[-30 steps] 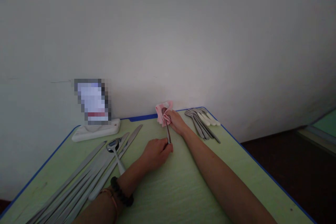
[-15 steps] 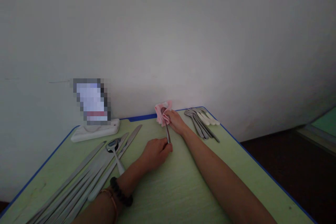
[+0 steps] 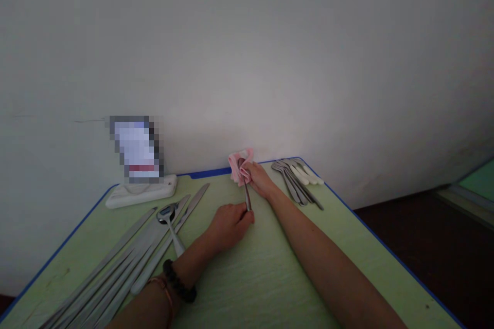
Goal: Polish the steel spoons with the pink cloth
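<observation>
My left hand (image 3: pixel 231 223) is closed on the handle end of a metal spoon (image 3: pixel 247 196), which points away from me. At its far end, the spoon's bowl lies against a pink and white cloth (image 3: pixel 234 167). My right hand (image 3: pixel 259 179) is closed on that cloth, bunching it round the bowl; part of the bowl shows dark in the folds. Left of my hands, several table knives (image 3: pixel 142 247) lie side by side, with a shiny spoon (image 3: pixel 166 213) on top of them, partly hidden by my left wrist.
Several spoons and forks (image 3: pixel 295 185), some with white handles (image 3: pixel 304 175), lie at the table's far right. A white stand (image 3: pixel 141 193) holds a blurred-out phone (image 3: pixel 137 149) at the far left. The blue-edged green table (image 3: pixel 254 288) meets a bare wall (image 3: pixel 270 61).
Both hands keep the same grip on the spoon and cloth, with barely any movement. The whole view has shifted very slightly.
</observation>
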### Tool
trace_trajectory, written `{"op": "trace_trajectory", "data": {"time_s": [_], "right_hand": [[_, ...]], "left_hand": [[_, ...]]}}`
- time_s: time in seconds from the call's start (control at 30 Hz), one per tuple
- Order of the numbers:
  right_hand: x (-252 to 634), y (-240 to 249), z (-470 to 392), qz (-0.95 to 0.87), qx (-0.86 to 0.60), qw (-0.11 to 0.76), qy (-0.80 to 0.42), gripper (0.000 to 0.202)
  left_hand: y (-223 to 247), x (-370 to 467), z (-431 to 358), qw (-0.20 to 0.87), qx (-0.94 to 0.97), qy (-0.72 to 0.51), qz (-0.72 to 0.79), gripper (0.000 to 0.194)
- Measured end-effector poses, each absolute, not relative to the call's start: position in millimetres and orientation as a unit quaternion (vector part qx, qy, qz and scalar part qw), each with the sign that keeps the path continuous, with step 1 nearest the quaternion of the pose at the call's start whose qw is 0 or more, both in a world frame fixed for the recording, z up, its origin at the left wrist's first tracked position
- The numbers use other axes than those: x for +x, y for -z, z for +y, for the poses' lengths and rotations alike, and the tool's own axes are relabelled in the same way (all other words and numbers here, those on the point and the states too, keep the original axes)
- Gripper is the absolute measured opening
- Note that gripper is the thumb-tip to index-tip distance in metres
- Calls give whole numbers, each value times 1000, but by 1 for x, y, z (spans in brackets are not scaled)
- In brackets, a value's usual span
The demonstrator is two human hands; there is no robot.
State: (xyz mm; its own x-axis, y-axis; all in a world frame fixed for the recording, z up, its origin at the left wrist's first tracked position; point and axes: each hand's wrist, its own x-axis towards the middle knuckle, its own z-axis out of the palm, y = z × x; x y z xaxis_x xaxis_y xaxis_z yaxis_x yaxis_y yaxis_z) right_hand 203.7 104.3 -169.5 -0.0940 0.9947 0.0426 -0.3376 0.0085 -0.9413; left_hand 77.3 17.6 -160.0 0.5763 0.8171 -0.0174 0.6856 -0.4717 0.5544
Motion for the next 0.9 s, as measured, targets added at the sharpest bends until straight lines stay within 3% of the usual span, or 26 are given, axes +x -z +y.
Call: {"op": "trace_trajectory", "data": {"time_s": [0.9], "right_hand": [[203,171,105,-433,-381,556,-599,10]], "left_hand": [[161,77,17,254,852,-126,441,31]]}}
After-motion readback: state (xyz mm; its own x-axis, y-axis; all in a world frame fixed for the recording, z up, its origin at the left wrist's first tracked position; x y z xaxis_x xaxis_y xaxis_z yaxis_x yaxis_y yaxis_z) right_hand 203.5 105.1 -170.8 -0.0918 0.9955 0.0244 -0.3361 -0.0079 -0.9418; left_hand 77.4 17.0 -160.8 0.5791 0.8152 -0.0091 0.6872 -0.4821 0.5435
